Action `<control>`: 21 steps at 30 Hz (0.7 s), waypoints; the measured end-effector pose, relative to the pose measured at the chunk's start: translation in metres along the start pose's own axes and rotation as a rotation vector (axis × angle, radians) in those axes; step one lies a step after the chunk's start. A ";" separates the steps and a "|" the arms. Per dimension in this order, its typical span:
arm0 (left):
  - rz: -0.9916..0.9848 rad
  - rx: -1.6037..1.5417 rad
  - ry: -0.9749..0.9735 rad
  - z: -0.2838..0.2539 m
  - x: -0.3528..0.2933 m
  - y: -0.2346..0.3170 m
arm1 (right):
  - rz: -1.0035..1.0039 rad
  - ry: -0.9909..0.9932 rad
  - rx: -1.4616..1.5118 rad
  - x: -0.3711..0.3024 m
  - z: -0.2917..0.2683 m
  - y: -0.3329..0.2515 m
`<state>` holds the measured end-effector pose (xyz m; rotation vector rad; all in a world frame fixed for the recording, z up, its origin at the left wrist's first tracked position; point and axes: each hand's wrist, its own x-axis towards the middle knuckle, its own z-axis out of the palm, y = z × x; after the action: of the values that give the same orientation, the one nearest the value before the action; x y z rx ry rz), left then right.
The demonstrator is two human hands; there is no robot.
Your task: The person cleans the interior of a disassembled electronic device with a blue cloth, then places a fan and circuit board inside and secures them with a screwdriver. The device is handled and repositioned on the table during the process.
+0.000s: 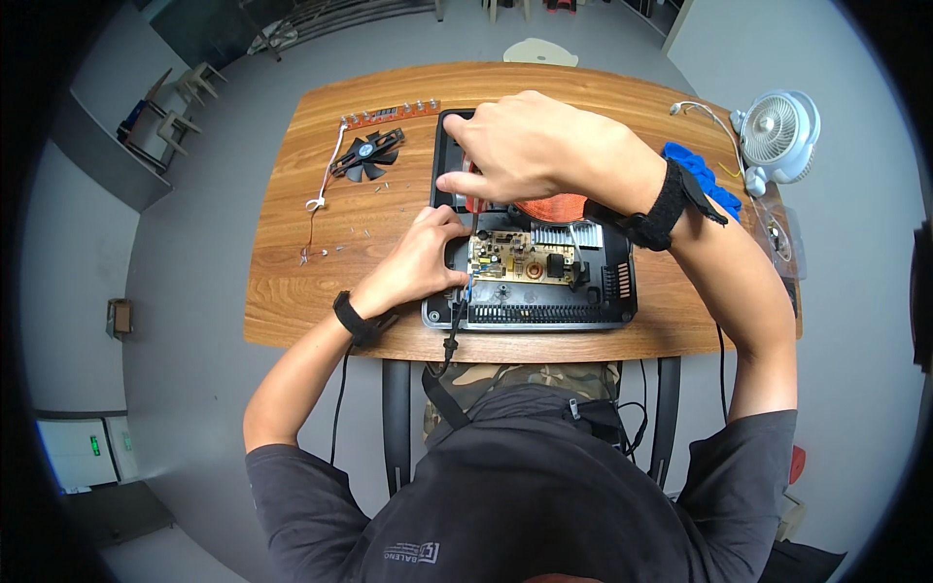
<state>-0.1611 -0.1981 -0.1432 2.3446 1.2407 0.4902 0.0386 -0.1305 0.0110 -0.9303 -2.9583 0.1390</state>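
Observation:
An opened black appliance base, likely an induction cooker (629,291), lies on the table before me. Inside it sit a tan circuit board (505,255), a finned silver heat sink (573,236) and a reddish coil (552,209), which my right forearm partly covers. My right hand (510,146) grips a red-handled screwdriver (473,205), its shaft pointing down at the board's upper left corner. My left hand (425,255) rests over the base's left side, thumb and forefinger apart at the board's left edge, beside a blue wire (470,289). The screwdriver's tip is hard to make out.
On the left lie a black fan (369,155), a narrow red circuit strip (389,115) with a wire, and several small screws (304,256). To the right are a blue cloth (714,185), a small white desk fan (776,131) and a clear plastic container (789,233).

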 end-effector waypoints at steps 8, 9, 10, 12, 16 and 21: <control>-0.016 -0.005 -0.010 -0.002 -0.002 0.004 | -0.099 0.011 0.054 -0.004 0.005 0.007; -0.018 0.000 -0.016 -0.002 0.000 0.005 | -0.093 -0.015 0.065 -0.004 0.001 0.006; -0.019 0.005 -0.023 -0.003 0.001 0.006 | -0.086 -0.041 0.075 -0.005 -0.002 0.005; -0.017 0.008 -0.028 -0.004 0.001 0.006 | -0.089 0.033 0.012 -0.002 0.009 0.002; -0.030 -0.005 -0.048 -0.002 0.001 0.000 | -0.034 0.032 0.019 -0.004 0.003 -0.001; -0.011 0.020 -0.039 -0.001 0.001 -0.001 | -0.068 0.008 0.069 -0.004 0.006 0.002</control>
<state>-0.1618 -0.1969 -0.1427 2.3514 1.2465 0.4285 0.0430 -0.1318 0.0051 -0.8199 -2.9525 0.2335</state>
